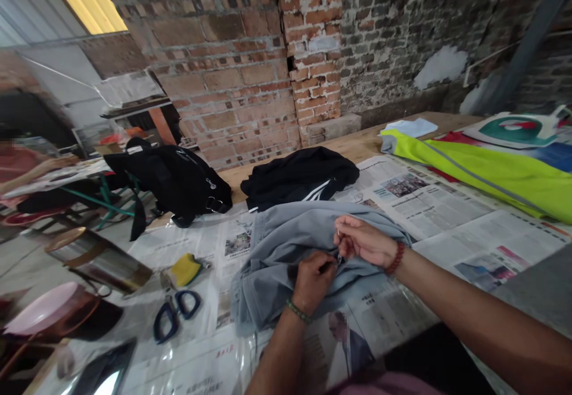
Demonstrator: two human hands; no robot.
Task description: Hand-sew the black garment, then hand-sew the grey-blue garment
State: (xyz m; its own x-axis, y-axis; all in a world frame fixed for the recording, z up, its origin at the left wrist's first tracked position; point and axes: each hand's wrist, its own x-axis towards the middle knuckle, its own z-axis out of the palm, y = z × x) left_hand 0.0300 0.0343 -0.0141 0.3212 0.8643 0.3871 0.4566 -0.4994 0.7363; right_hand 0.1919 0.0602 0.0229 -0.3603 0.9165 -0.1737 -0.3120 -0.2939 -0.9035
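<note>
On the near middle of the bench (366,143), the grey cloth (279,264) is lying rumpled, the left hand (313,279) is pinching it, the right hand (364,241) is forming a narrow grip, contents too small to tell, and handwork is seemingly progressing, its remainder not showing.

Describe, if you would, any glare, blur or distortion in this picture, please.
Head view: white glare on the dark phone-like slab; head view: wide-angle stretch, the metal canister leaning outward; head view: the co-worker at left looks soft, the gray garment clearer.
</note>
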